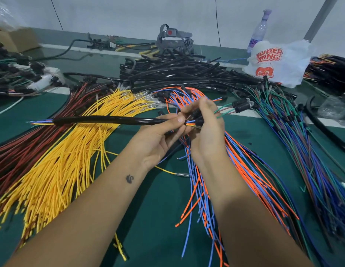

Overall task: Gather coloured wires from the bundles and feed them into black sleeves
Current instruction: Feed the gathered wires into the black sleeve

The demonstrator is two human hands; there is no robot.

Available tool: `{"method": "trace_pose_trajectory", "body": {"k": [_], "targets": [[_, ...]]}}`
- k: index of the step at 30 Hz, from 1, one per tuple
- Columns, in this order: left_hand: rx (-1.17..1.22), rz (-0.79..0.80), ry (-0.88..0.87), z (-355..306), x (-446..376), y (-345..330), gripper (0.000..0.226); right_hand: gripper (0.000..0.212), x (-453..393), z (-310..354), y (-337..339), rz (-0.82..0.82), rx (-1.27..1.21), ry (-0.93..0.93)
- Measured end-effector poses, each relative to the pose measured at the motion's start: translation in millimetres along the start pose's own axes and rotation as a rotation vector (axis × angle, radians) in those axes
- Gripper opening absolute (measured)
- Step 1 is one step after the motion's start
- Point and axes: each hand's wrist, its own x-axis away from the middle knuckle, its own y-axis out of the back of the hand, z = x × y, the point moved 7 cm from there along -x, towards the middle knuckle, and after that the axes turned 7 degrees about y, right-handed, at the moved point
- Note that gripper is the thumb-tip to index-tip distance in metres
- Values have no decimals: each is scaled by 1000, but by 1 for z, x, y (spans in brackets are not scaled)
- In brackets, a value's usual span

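While my left hand (164,130) grips the near end of a black sleeve (102,119), my right hand (204,120) pinches the coloured wires (190,123) entering it. Wire tips (39,122) already poke out the far end, so this one seems nearly threaded; piles of loose wires and empty sleeves (179,74) cover the tabletop (160,199).
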Motion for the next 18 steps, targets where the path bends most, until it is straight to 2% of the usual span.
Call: {"method": "trace_pose_trajectory", "body": {"k": [2, 5, 9, 14, 18], "targets": [[23, 0, -21, -4, 0, 0, 10, 23, 2, -1, 0, -27, 39, -9], [60, -34, -26, -6, -2, 5, 19, 25, 2, -2, 0, -22, 44, -29], [96, -110, -38, -7, -3, 13, 4, 14, 3, -4, -4, 49, 14, -58], [108, -112, -69, -9, -7, 14, 5, 24, 0, -6, -6, 119, -32, -78], [67, -59, -100, -12, -8, 11, 11, 32, -1, -10, -5, 79, -50, -111]]}}
